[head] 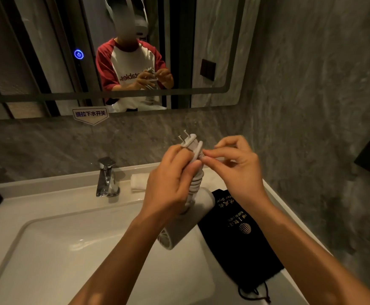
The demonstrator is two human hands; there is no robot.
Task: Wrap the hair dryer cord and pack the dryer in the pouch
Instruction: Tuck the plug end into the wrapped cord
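Above the sink (47,249), left hand (168,183) grips one white hair dryer (186,227) by its cord-wrapped handle, plug (190,142) poking above the fingers. Right hand (239,170) pinches what looks like the cord (198,181) end beside the plug. One black pouch (241,238), gold "Hair Dryer" lettering, on the counter underneath.
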